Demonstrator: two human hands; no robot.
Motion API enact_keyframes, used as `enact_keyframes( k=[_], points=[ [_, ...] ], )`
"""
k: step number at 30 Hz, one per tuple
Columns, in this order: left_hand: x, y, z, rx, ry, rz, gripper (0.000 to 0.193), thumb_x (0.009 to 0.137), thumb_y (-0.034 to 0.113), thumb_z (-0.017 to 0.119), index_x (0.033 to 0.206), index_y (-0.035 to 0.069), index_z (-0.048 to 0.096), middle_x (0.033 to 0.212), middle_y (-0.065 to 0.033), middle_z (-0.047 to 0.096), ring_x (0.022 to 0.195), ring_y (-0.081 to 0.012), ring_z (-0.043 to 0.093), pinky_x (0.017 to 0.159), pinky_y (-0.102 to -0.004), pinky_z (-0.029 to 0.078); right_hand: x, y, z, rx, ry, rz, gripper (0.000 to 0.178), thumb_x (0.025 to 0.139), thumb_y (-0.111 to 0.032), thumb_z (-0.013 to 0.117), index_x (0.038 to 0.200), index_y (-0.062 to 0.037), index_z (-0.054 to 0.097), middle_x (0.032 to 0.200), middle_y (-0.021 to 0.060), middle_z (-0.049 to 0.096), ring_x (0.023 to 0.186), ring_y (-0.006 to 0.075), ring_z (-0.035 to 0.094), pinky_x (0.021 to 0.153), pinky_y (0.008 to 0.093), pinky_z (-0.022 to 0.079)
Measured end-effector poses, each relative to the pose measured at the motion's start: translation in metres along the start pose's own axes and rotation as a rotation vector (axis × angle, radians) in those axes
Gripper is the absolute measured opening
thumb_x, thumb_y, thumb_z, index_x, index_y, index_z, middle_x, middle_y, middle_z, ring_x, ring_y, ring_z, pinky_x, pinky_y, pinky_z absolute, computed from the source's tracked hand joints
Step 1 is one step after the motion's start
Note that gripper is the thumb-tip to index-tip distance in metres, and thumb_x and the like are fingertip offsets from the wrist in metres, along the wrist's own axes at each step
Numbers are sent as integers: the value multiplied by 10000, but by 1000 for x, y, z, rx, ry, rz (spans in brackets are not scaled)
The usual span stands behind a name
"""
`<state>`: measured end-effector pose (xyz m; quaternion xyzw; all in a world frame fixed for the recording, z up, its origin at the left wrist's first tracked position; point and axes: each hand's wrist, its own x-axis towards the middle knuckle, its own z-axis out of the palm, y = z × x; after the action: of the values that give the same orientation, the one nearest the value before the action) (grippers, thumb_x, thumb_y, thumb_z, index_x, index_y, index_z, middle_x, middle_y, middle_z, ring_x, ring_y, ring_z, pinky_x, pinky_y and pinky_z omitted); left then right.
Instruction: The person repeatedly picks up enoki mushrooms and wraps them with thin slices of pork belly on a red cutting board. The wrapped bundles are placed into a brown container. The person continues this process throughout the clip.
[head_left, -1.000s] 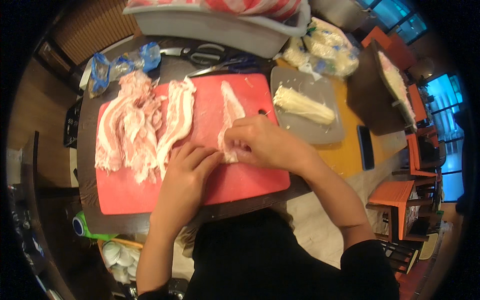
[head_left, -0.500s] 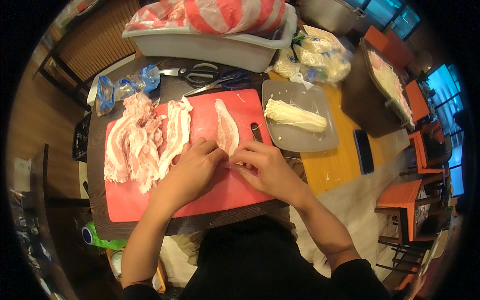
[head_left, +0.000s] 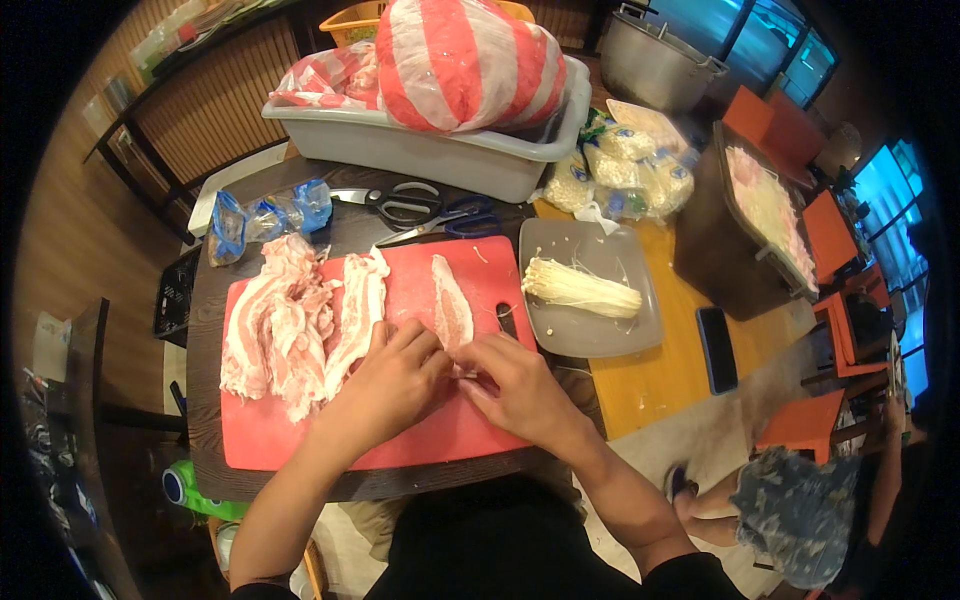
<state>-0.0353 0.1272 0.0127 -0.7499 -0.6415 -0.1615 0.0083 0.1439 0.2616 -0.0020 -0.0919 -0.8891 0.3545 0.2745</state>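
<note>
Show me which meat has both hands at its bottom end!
The rightmost strip on the red board: the left hand and right hand meet at its lower end. The middle strip lies left of it, and the messy pile farther left.

The red cutting board (head_left: pixel 406 285) is formed of smooth, matt plastic; a rough, creased surface is presented by the heaped meat (head_left: pixel 285 320). The tub (head_left: pixel 420 165) is moulded in grey plastic, the striped bag (head_left: pixel 470 65) made of thin, crinkled, glossy film. Dull metal is shown by the pot (head_left: pixel 655 68), brighter metal by the blades of the black scissors (head_left: pixel 376 198); the desk (head_left: pixel 207 400) is surfaced in dark, grained wood.
</note>
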Motion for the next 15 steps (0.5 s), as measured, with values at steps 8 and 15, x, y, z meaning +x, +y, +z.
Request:
enact_keyframes(
  k=[8,15],
  points=[
    [0,-15,-17,-229,76,-105,347,856,158,825,1174,55,732,1162,-85,630,1162,-308,573,1035,-458,463,10,12,3,40,-49,100,202,883,-66,819,1079,-57,772,946,114,686,804,240,719,717,350,585],
    [1,-16,-7,-6,38,12,304,817,177,870,1078,92,741,1058,-59,684,1086,-267,639,944,-451,506,17,8,2,0,73,112,176,896,-51,801,1069,-39,770,1067,131,681,835,268,694,760,392,581]
  ],
)
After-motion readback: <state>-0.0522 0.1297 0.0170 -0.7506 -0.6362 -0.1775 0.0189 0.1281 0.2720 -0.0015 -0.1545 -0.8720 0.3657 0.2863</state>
